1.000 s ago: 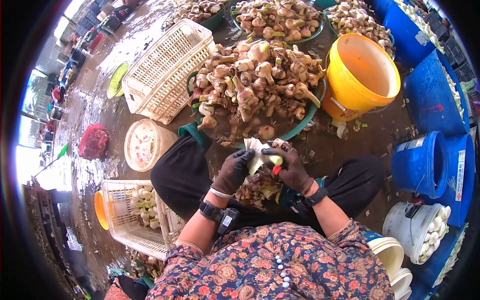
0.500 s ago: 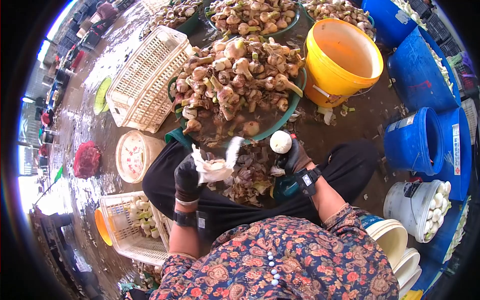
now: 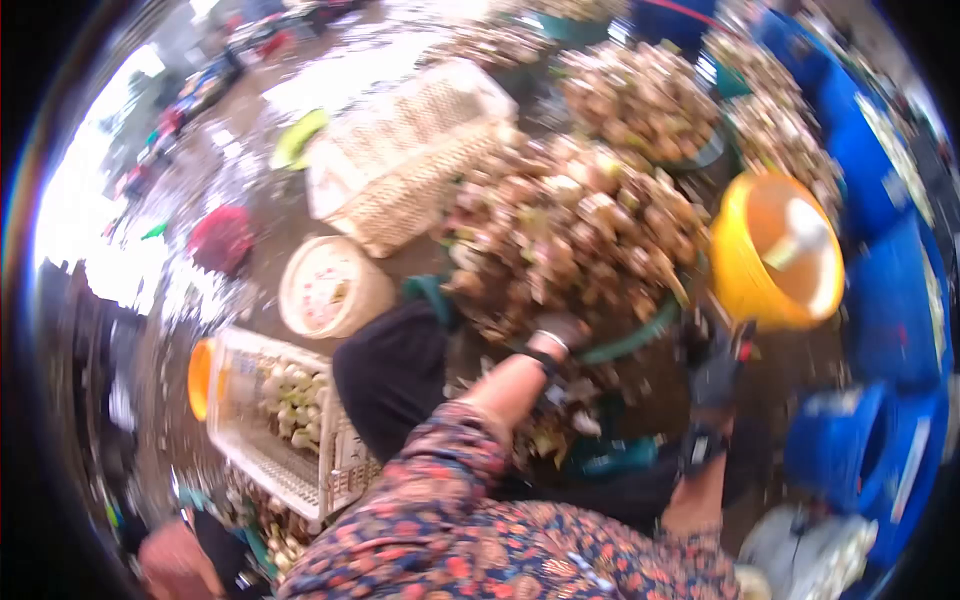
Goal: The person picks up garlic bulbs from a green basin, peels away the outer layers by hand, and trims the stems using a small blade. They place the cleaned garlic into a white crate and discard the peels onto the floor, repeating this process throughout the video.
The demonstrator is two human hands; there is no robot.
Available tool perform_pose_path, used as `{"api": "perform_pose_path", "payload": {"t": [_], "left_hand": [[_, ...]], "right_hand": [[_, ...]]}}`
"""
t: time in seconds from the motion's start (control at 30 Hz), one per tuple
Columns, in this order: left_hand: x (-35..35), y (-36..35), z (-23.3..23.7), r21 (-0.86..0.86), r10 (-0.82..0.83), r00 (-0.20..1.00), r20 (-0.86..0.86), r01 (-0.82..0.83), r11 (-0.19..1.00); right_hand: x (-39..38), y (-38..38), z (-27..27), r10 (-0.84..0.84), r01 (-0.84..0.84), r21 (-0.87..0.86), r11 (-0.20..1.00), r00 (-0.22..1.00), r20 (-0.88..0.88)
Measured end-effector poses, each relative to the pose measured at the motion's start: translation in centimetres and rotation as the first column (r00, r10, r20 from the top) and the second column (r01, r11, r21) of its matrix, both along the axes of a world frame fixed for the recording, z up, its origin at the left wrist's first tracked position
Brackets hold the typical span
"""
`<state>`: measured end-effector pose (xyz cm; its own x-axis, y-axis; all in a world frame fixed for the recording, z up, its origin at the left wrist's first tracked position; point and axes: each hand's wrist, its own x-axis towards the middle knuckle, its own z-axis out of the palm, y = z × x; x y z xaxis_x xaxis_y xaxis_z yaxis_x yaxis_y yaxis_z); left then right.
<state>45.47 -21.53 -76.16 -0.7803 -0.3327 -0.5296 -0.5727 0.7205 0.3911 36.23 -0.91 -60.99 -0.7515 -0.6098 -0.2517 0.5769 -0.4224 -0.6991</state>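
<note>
The view is blurred by motion. My gloved left hand (image 3: 560, 328) is stretched forward onto the near edge of the heap of unpeeled garlic bulbs (image 3: 580, 230) in the green basin (image 3: 640, 335). My gloved right hand (image 3: 712, 372) is lifted at the right, just below the yellow bucket (image 3: 745, 285), with a red speck at its fingers that I cannot make out. A pale streak, seemingly a white peeled bulb (image 3: 800, 235), shows over the bucket's mouth. Peel scraps (image 3: 545, 430) lie on my lap.
A white crate (image 3: 330, 470) holding peeled bulbs stands at my left. An overturned white basket (image 3: 400, 170) and a round white tub (image 3: 330, 285) lie beyond it. Blue barrels (image 3: 890, 300) line the right side, with a white bucket (image 3: 810, 555) at the lower right. The ground is wet.
My left hand dropped the peel and reached to the garlic heap. My right hand swung right toward the yellow bucket and no longer holds the white bulb. My head turned, blurring the view.
</note>
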Motion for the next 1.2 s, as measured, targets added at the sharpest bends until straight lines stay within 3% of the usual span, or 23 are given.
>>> {"api": "perform_pose_path", "payload": {"t": [0.03,0.07,0.1,0.13,0.2,0.23,0.27,0.3,0.37,0.4,0.47,0.5,0.57,0.63,0.7,0.77,0.8,0.83,0.9,1.0,1.03,1.13,1.2], "left_hand": [[-1.6,5.1,-6.2,-0.318,0.133,0.952,-0.277,-0.222,0.922],[-1.7,4.9,-3.7,-0.133,0.255,0.963,-0.091,-0.265,0.955],[-1.0,4.5,-1.9,-0.037,0.222,0.972,-0.076,-0.225,0.974],[-0.6,3.9,-2.2,0.163,0.291,0.951,-0.101,-0.273,0.948],[2.4,3.8,0.7,0.561,0.434,0.880,-0.192,-0.264,0.784],[3.7,4.4,2.0,0.715,0.488,0.833,-0.260,-0.174,0.677],[5.1,5.1,4.9,0.653,0.440,0.824,-0.358,-0.116,0.749],[6.6,5.9,7.7,0.580,0.380,0.810,-0.447,-0.061,0.812],[8.4,7.4,9.3,0.536,0.313,0.871,-0.377,-0.070,0.841],[9.2,7.5,9.4,0.527,0.321,0.865,-0.386,-0.079,0.846],[10.4,7.9,9.4,0.349,0.193,0.815,-0.547,0.012,0.937],[10.8,8.0,9.6,0.343,0.194,0.809,-0.555,0.010,0.939],[11.6,8.6,9.7,0.243,0.128,0.812,-0.569,0.018,0.970],[12.1,9.1,8.9,0.238,0.125,0.834,-0.538,0.008,0.971],[12.8,9.3,8.5,0.269,0.146,0.805,-0.575,0.018,0.963],[13.3,9.3,8.3,0.268,0.161,0.819,-0.551,-0.010,0.963],[13.3,9.4,7.6,0.244,0.167,0.764,-0.623,-0.014,0.970],[13.4,9.4,7.1,0.218,0.171,0.704,-0.689,-0.023,0.976],[13.6,8.7,7.8,0.188,0.179,0.745,-0.643,-0.073,0.979],[14.3,7.2,9.1,0.674,0.413,0.826,-0.382,-0.057,0.737],[13.9,7.0,8.3,0.672,0.435,0.815,-0.382,-0.079,0.736],[13.0,7.2,6.6,0.866,0.599,0.732,-0.324,-0.024,0.499],[12.1,9.8,7.0,0.846,0.707,0.560,-0.432,-0.019,0.533]], "right_hand": [[1.8,3.3,-2.3,0.053,-0.107,0.370,0.923,0.987,0.152],[3.1,3.7,-4.6,0.148,-0.168,0.468,0.868,0.986,0.079],[3.3,4.9,-7.6,0.279,-0.330,0.386,0.862,0.943,0.182],[3.8,5.6,-10.3,0.302,-0.353,0.402,0.845,0.935,0.187],[5.5,5.1,-12.8,0.357,-0.403,0.395,0.825,0.915,0.189],[6.5,4.3,-13.0,0.351,-0.317,0.487,0.814,0.936,0.023],[7.1,3.3,-12.7,0.343,-0.207,0.558,0.804,0.927,-0.151],[7.5,2.1,-11.7,0.368,-0.229,0.540,0.810,0.915,-0.163],[8.4,0.9,-9.7,0.464,-0.065,0.766,0.640,0.827,-0.318],[9.1,0.7,-9.3,0.447,-0.061,0.691,0.720,0.803,-0.395],[9.5,1.1,-9.1,0.459,-0.108,0.665,0.739,0.802,-0.381],[9.7,1.1,-8.9,0.468,-0.152,0.642,0.752,0.809,-0.356],[10.6,1.3,-8.4,0.500,-0.103,0.640,0.761,0.723,-0.478],[11.0,1.6,-8.3,0.538,-0.100,0.666,0.740,0.683,-0.495],[10.5,2.1,-9.0,0.578,-0.160,0.710,0.686,0.712,-0.399],[9.8,2.4,-10.7,0.634,-0.314,0.689,0.653,0.725,-0.270],[9.6,2.6,-11.8,0.664,-0.332,0.627,0.704,0.622,-0.416],[9.9,2.4,-11.4,0.664,-0.352,0.597,0.721,0.596,-0.452],[10.5,2.2,-10.3,0.661,-0.350,0.588,0.729,0.585,-0.470],[11.3,1.7,-9.4,0.666,-0.352,0.587,0.729,0.563,-0.489],[11.6,1.4,-9.2,0.669,-0.354,0.587,0.728,0.555,-0.495],[12.0,0.8,-8.5,0.680,-0.354,0.595,0.722,0.522,-0.515],[12.1,0.5,-8.2,0.687,-0.352,0.602,0.717,0.503,-0.524]]}}
